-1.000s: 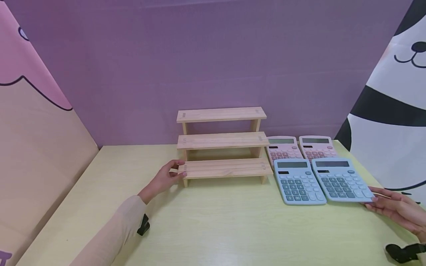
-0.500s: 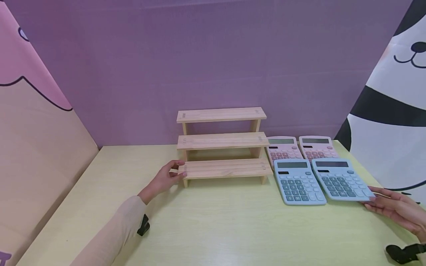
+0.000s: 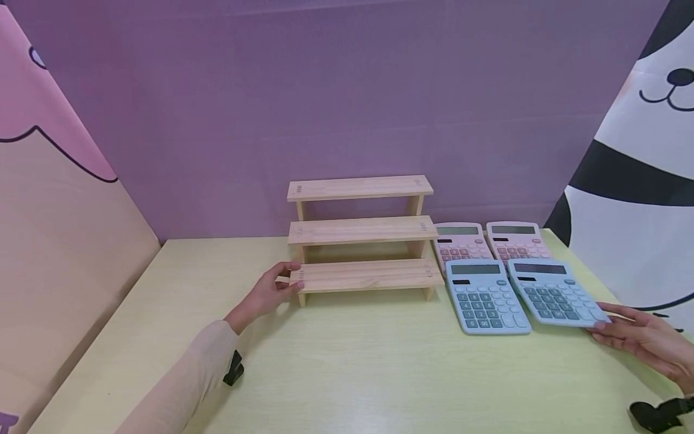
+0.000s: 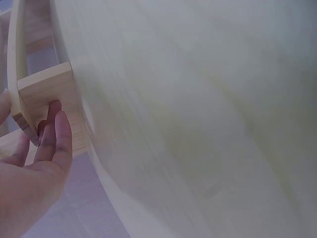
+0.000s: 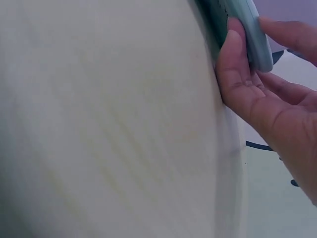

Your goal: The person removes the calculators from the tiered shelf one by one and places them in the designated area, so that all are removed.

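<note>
A three-step wooden shelf (image 3: 368,274) stands near the back of the table. My left hand (image 3: 271,290) grips the left end of its lowest board, and in the left wrist view the fingers (image 4: 62,134) reach under that board beside the leg. At the right, my right hand (image 3: 645,343) pinches the near right corner of a blue calculator (image 3: 558,295), whose near edge is tilted up off the table. The right wrist view shows fingers (image 5: 233,54) beneath the calculator (image 5: 250,34) and another finger over its edge. A second blue calculator (image 3: 485,298) lies just to its left.
Two pink calculators (image 3: 461,238) lie behind the blue ones, close to the shelf's right side. A purple backdrop (image 3: 347,102) rises behind the table (image 3: 347,374). Printed panels, one with a panda (image 3: 640,223), stand at both sides.
The near edge of the right blue calculator has risen slightly, with my right hand on its corner. My left hand and the shelf have stayed in place.
</note>
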A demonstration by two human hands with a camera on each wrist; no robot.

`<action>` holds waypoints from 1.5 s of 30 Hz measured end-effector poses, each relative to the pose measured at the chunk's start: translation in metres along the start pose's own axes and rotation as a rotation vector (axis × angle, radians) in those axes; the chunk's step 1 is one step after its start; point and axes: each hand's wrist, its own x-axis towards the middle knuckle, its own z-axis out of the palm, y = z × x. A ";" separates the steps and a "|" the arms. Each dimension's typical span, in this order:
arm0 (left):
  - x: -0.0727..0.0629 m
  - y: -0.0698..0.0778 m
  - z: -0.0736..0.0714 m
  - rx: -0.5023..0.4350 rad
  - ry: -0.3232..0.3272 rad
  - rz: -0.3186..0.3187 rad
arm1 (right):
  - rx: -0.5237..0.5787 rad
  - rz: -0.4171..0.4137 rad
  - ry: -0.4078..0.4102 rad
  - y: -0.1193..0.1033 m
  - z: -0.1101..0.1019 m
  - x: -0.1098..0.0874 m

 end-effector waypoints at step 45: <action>-0.002 0.002 0.000 -0.025 -0.007 0.002 | -1.060 0.156 0.292 -0.017 0.027 0.009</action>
